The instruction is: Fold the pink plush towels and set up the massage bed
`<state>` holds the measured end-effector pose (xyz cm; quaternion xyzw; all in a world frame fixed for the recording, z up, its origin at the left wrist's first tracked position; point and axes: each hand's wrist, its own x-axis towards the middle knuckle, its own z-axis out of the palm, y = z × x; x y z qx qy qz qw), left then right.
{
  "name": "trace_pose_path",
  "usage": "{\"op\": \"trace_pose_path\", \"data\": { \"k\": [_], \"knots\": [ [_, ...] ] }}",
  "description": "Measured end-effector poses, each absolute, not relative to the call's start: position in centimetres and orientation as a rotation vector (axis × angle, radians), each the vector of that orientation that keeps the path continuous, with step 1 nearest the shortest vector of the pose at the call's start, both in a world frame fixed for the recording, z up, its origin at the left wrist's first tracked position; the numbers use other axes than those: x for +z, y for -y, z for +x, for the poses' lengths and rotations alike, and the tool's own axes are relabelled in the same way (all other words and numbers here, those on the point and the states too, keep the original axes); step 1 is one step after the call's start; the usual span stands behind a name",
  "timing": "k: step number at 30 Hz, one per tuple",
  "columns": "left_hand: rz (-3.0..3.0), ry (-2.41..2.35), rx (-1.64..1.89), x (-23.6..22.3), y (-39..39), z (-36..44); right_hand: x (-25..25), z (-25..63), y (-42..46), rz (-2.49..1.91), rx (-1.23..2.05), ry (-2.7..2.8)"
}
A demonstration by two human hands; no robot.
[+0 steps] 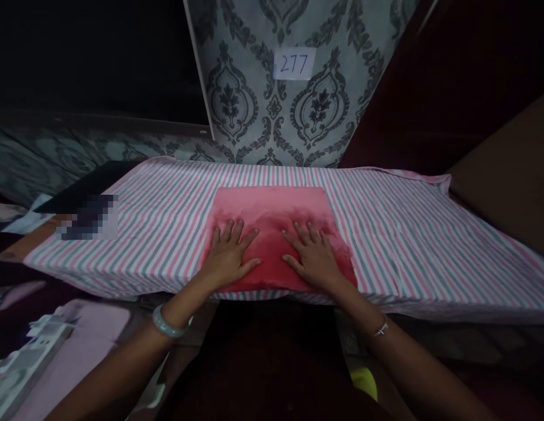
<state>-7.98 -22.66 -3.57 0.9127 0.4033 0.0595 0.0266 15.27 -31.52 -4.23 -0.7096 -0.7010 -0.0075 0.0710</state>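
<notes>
A folded cloth (272,202), pink at its far side and deep red toward me, lies flat on the table's striped cover (167,228). On its left part my left hand (228,257) rests palm down with the fingers spread. Opposite it, my right hand (313,254) lies palm down on the right part, its fingers also spread. Both thumbs point inward, with a strip of red fabric showing between them. Neither hand grips anything.
A dark screen (96,64) stands at the back left, before a patterned wall (272,117) bearing a paper marked 277 (293,63). Dark red furniture (451,76) rises at the back right. At lower left, a white power strip (30,362) lies on pink material.
</notes>
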Motion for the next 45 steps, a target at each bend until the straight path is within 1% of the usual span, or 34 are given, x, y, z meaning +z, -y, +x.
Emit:
{"op": "trace_pose_path", "data": {
  "k": [4,11,18,22,25,29,31,33,35,40,45],
  "knots": [
    [2.830,-1.210,0.167,-4.3,22.1,-8.2,-4.8,15.6,31.6,-2.127,-0.057,2.115],
    [2.818,-1.200,0.149,-4.2,22.1,-8.2,-5.6,15.7,31.7,-2.091,-0.126,2.120],
    [2.823,-1.200,0.234,-3.6,22.2,-8.4,-5.4,15.5,31.8,-2.004,-0.189,2.086],
    [2.759,-1.195,0.221,-3.0,21.2,-10.1,-5.4,17.7,32.7,-1.896,-0.083,2.063],
    [2.572,-1.355,0.400,-3.0,18.8,-12.4,-6.0,21.2,33.1,-1.854,0.025,1.850],
    [1.892,-1.412,0.716,-3.0,14.4,-14.6,-6.8,25.7,31.8,-1.855,0.380,1.417],
    [1.531,-1.382,0.797,-2.5,12.7,-14.7,-6.7,27.0,30.3,-1.872,0.574,1.227],
    [1.291,-1.362,0.820,-1.8,11.4,-14.1,-6.3,27.5,28.6,-1.886,0.697,1.115],
    [1.188,-1.349,0.819,-1.2,10.6,-13.1,-5.7,27.6,26.9,-1.900,0.747,1.073],
    [1.112,-1.312,0.887,-0.9,9.4,-11.0,-4.7,27.7,23.4,-1.973,0.743,1.000],
    [1.074,-1.217,0.830,-0.6,8.7,-10.7,-3.7,28.0,21.3,-1.991,0.761,0.920]
  ]
}}
